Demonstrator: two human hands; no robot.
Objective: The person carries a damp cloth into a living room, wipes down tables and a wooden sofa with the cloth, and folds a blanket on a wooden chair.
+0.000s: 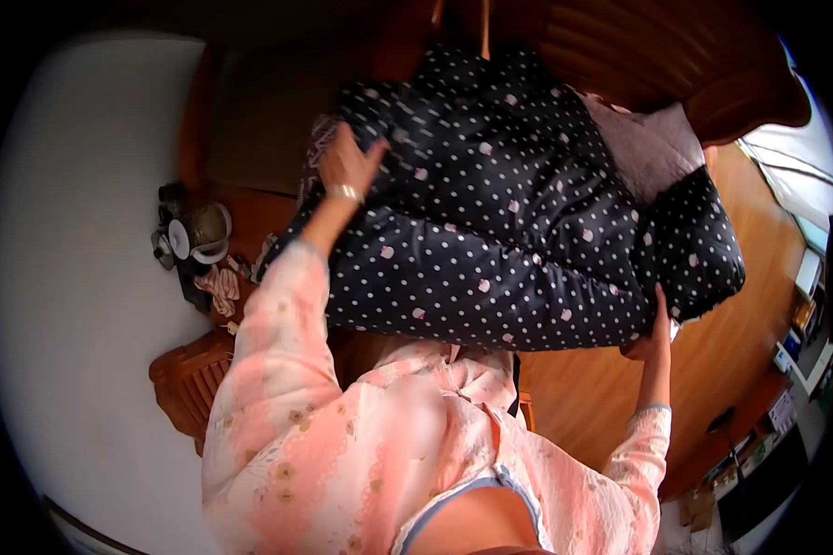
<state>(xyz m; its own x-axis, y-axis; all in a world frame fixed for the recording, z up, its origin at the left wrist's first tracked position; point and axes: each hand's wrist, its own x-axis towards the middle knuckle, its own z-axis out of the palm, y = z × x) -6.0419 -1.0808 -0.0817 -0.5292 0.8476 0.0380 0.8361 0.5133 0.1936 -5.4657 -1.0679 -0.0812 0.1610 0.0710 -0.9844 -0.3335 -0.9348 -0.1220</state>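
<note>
A puffy black padded cloth (500, 213) with white dots and small printed figures lies folded in front of me; I cannot tell whether it is a quilt or a garment. Pale pinkish lining (657, 148) shows at its upper right. My left hand (350, 162), slightly blurred, is at its upper left edge, thumb spread from the fingers, beside a strip of patterned purple cloth (318, 148). At the lower right corner my right hand (655, 338) grips the padded cloth, its thumb up along the surface and its other fingers mostly hidden underneath.
Brown wooden furniture (703, 55) stands behind the cloth, and a slatted wooden chair (190, 375) is at lower left. A pot-like vessel (210, 227) and a striped rag (220, 289) sit on the left. Wooden floor (574, 398) extends right, toward shelves with items (796, 342).
</note>
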